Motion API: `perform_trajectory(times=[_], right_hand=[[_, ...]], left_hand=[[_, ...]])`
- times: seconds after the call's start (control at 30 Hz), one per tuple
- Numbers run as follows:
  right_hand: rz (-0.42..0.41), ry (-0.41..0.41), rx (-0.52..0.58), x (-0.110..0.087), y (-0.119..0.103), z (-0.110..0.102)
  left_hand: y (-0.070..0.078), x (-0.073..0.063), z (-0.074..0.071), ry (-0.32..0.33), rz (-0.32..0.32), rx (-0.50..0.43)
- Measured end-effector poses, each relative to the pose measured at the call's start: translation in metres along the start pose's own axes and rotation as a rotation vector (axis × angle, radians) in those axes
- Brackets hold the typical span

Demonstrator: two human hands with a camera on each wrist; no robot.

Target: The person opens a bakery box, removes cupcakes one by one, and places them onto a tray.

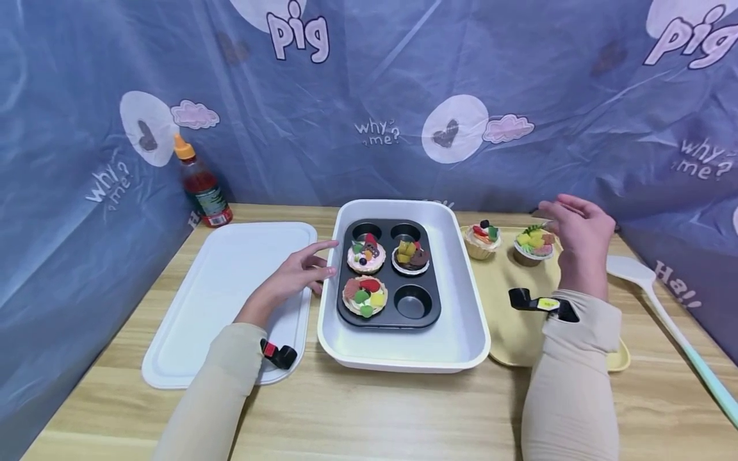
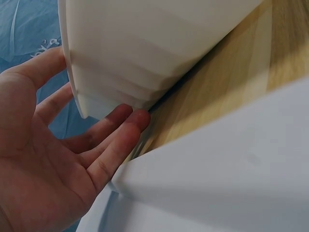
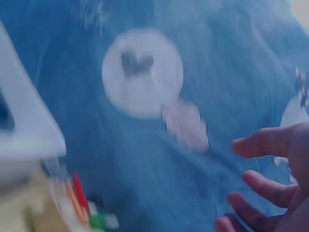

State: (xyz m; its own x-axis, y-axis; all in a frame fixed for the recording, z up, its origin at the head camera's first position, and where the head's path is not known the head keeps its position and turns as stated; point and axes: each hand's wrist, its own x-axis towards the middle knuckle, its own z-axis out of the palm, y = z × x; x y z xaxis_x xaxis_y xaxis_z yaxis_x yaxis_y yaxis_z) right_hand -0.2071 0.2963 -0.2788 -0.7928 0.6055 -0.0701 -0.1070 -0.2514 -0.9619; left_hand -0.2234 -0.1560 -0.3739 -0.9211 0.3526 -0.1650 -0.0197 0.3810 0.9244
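Observation:
My left hand (image 1: 300, 267) is at the left side of a white rectangular bin (image 1: 398, 355); in the left wrist view its fingers (image 2: 104, 166) touch the bin's outer wall (image 2: 130, 53). Inside the bin lies a dark muffin pan (image 1: 386, 320) bearing a pink-topped cupcake (image 1: 366, 255), a chocolate cupcake (image 1: 412, 257) and a fruit tart (image 1: 365, 296). Over the yellow tray (image 1: 510, 320) my right hand (image 1: 579, 234) hovers beside a fruit-topped cupcake (image 1: 533, 246), fingers spread and holding nothing in the right wrist view. A strawberry cupcake (image 1: 482, 240) sits to its left.
A white tray (image 1: 230, 301) lies left of the bin, partly under my left forearm. Behind it stands a sauce bottle (image 1: 206, 192) with an orange cap. A long spoon (image 1: 663, 304) lies at the right. Blue printed cloth (image 1: 369, 83) hangs behind the wooden table (image 1: 346, 410).

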Motion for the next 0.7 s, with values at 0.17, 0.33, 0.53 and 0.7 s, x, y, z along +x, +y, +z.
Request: perform_trajectory(times=[0.17,0.33,0.53,0.7], right_hand=[[-0.049,-0.101,0.202,-0.019,-0.008,0.023],[-0.086,-0.192,0.289,-0.034,-0.008,0.041],[-0.119,-0.342,0.271,-0.052,-0.006,0.066],[-0.187,-0.432,0.105,-0.068,0.003,0.09]], left_hand=[[0.0,0.001,-0.001,-0.001,-0.009,-0.011],[0.0,0.0,-0.001,0.001,-0.011,-0.015],[-0.001,0.0,-0.002,0.003,-0.003,-0.023],[-0.001,0.001,0.0,0.007,-0.003,-0.034]])
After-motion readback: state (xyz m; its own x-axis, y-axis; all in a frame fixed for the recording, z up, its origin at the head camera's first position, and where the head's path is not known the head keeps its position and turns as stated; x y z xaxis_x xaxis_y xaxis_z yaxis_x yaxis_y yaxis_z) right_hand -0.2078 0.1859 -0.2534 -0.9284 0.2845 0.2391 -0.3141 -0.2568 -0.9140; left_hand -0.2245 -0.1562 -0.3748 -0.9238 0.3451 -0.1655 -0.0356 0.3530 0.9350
